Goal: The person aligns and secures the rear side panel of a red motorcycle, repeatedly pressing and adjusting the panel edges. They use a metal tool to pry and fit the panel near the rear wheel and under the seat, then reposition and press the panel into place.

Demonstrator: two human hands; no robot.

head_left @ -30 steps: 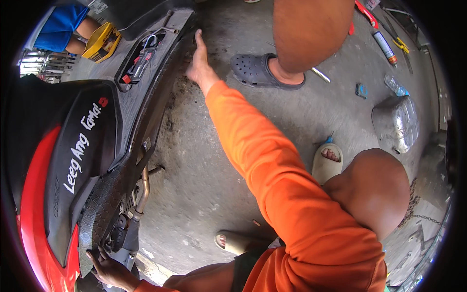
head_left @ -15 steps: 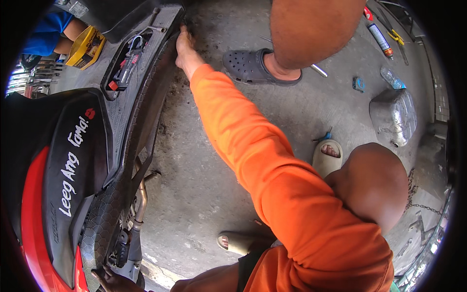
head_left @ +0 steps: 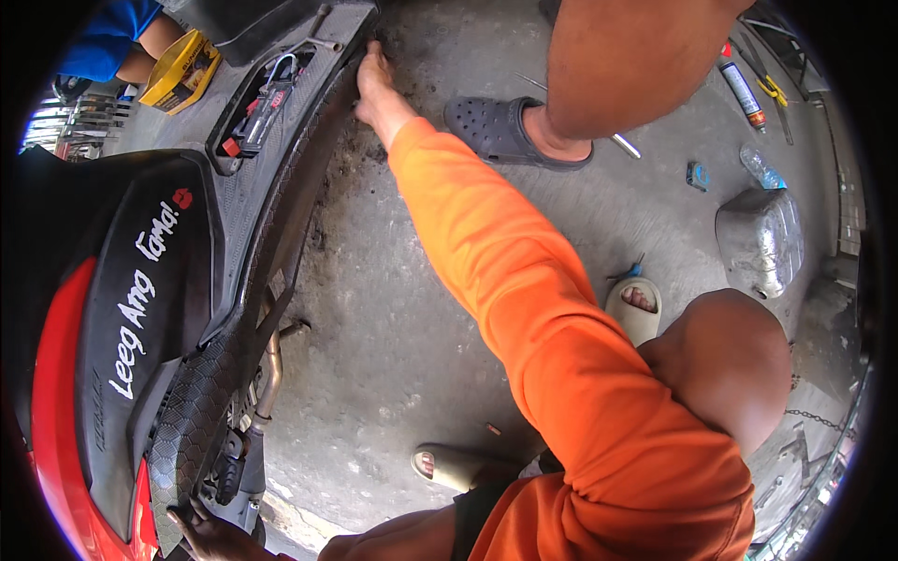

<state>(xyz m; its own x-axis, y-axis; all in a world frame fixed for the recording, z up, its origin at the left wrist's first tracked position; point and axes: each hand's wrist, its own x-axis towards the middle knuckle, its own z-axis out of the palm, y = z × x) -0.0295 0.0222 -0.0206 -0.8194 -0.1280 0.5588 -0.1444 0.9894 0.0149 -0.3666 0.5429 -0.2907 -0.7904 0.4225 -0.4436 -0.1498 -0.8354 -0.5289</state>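
Note:
A scooter with a black seat (head_left: pixel 140 309) and red body (head_left: pixel 56 411) lies along the left. My right hand (head_left: pixel 374 89), on an orange-sleeved arm, reaches to the far end of its black textured side panel (head_left: pixel 281 215), fingers curled over the panel's edge. My left hand (head_left: pixel 210 535) is at the bottom edge of the picture, gripping the near end of the same panel from below. An open compartment (head_left: pixel 262 103) with red wiring sits in the footboard just left of my right hand.
Another person's bare leg in a grey clog (head_left: pixel 505 131) stands right beside my right hand. A person in blue (head_left: pixel 108 37) and a yellow box (head_left: pixel 182 70) are at top left. A spray can (head_left: pixel 744 89), plastic bottle (head_left: pixel 762 168) and silver-grey cover (head_left: pixel 762 238) lie right.
My right hand shifted slightly farther along the panel's edge as my head moved. My left hand keeps its hold at the near end.

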